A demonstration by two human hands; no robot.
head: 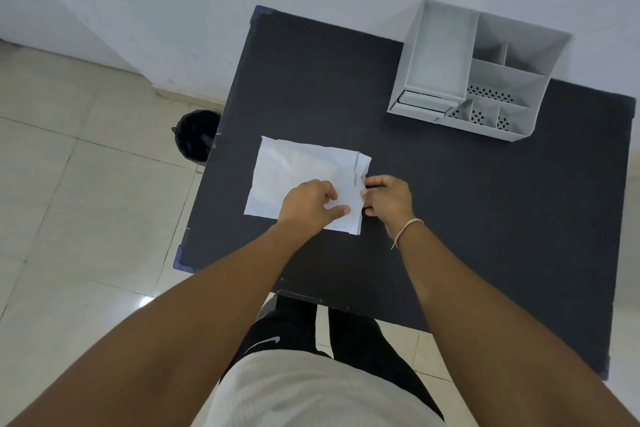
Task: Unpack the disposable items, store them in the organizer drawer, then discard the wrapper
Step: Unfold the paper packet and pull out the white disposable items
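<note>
A flat white paper wrapper (294, 173) lies on the black table (467, 201), its right end creased and slightly raised. My left hand (310, 206) presses on the wrapper's lower right part, thumb stretched across the paper. My right hand (388, 198) pinches the wrapper's right edge, fingers curled on it. What the wrapper contains is hidden. A grey desk organizer (485, 76) with several open compartments stands at the table's far right; its small drawer (424, 102) sits at the lower left front, pushed in.
A black waste bin (195, 135) stands on the tiled floor just off the table's left edge. A white wall runs behind the table. My legs and white shirt are below the table's near edge.
</note>
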